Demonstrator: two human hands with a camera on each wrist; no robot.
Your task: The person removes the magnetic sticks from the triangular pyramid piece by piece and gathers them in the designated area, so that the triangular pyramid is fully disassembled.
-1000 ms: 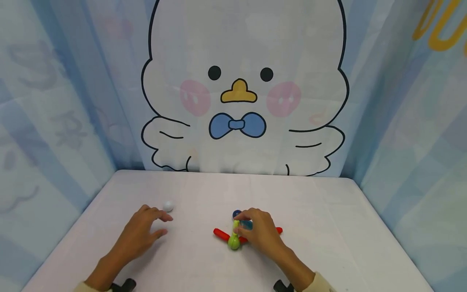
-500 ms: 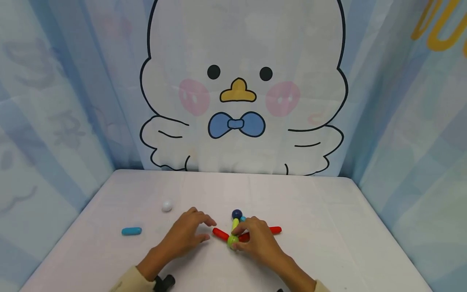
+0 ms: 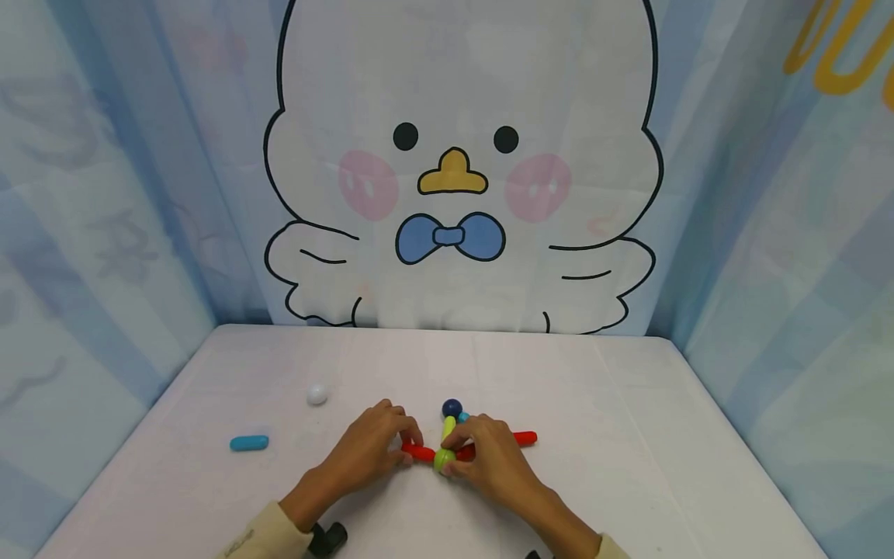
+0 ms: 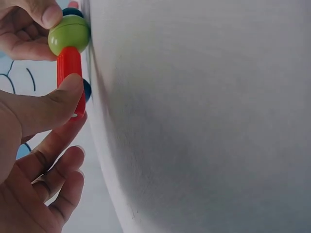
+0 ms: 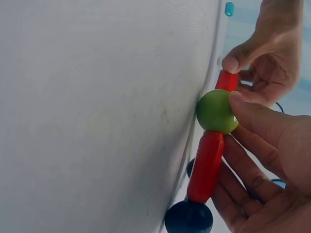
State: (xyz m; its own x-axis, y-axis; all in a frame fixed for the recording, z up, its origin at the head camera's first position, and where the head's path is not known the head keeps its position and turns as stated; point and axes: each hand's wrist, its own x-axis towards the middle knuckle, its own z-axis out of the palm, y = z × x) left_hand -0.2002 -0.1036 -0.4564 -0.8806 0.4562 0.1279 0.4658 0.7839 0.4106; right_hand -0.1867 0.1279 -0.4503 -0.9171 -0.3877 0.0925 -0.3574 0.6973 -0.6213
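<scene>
My left hand (image 3: pixel 380 442) pinches the left red rod (image 4: pixel 69 65) between thumb and index finger. The rod's other end meets a green ball (image 5: pixel 214 111), which my right hand (image 3: pixel 492 454) holds with its thumb and fingers. From that ball a second red rod (image 5: pixel 206 167) runs to a dark teal ball (image 5: pixel 188 217), hidden behind my right hand in the head view. A yellow-green rod (image 3: pixel 448 427) points away from the green ball toward a navy ball (image 3: pixel 452 407). Beside it shows a bit of light blue rod (image 3: pixel 464 417). Another red rod (image 3: pixel 525 439) sticks out past my right hand.
A loose blue rod (image 3: pixel 249 442) lies on the white table (image 3: pixel 601 497) to the left. Farther back is a white ball (image 3: pixel 317 394). A curtain with a cartoon bird (image 3: pixel 454 287) rises behind the table's far edge.
My left hand has come right from beside the white ball, uncovering the blue rod, and now pinches the left red rod. My right hand has shifted from the yellow-green rod to the green ball.
</scene>
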